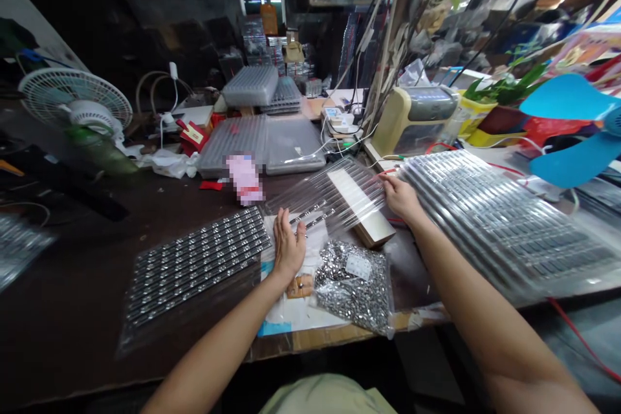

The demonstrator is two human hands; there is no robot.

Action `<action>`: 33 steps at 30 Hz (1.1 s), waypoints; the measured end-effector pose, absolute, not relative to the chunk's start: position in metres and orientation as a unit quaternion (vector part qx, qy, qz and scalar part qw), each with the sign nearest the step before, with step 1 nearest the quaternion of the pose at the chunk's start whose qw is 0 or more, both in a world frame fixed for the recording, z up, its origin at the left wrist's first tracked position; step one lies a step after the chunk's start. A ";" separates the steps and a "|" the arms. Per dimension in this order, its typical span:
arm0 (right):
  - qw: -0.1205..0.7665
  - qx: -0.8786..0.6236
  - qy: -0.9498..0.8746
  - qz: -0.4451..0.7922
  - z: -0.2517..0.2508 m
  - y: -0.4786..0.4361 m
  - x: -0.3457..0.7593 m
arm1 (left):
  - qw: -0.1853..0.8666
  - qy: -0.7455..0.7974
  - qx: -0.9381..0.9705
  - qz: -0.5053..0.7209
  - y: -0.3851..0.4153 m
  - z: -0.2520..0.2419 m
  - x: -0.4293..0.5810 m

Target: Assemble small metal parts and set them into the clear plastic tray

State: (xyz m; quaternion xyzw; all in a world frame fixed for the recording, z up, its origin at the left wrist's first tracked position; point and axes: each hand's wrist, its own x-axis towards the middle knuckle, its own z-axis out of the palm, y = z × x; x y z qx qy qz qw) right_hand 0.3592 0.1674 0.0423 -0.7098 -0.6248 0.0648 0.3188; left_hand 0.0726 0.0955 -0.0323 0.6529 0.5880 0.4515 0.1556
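Shirt front [327, 396]: pale olive, yours, at the bottom of the view.
Left hand [288, 247]: you held it flat, fingers spread, beside the near end of the sheet.
Right hand [400, 199]: fingers pressed together on the sheet's right edge; you could not tell whether they pinched.
Clear ribbed plastic sheet [330, 197]: lay across a cream board [361, 204] on the dark workbench [68, 310].
Bag of silver studs [354, 288]: lay just below the sheet.

Clear ribbed sheet [330, 197]: lengthwise stripes. Silver studs [353, 288]: speckled. Fan blades [567, 129]: sky blue. Bench [63, 310]: dark brown. Wire [582, 343]: red.
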 end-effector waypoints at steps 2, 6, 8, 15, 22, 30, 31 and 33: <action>0.313 -0.721 -0.616 0.051 0.041 0.158 0.354 | 0.164 0.591 0.652 0.446 0.099 -0.031 0.070; 0.319 -0.673 -0.663 -0.075 0.043 0.101 0.314 | 0.177 0.585 0.654 0.446 0.105 -0.014 0.040; 0.292 -0.560 -0.773 -0.053 0.036 0.061 0.283 | 0.165 0.573 0.692 0.408 0.102 -0.002 0.018; 0.180 -0.503 -0.844 -0.052 -0.003 -0.009 0.223 | 0.073 0.575 0.780 0.237 0.077 0.011 0.004; 0.158 -0.525 -0.834 -0.056 -0.004 -0.007 0.225 | 0.197 0.590 0.717 0.314 0.080 0.017 0.002; 0.172 -0.519 -0.835 -0.058 -0.007 -0.002 0.218 | 0.603 0.536 0.467 0.361 0.015 0.013 -0.026; 0.164 -0.517 -0.838 -0.056 -0.007 -0.002 0.218 | 0.597 0.544 0.466 0.360 0.009 0.009 -0.025; 0.151 -0.517 -0.841 -0.048 -0.007 -0.003 0.218 | 0.557 0.565 0.489 0.362 0.001 0.001 -0.020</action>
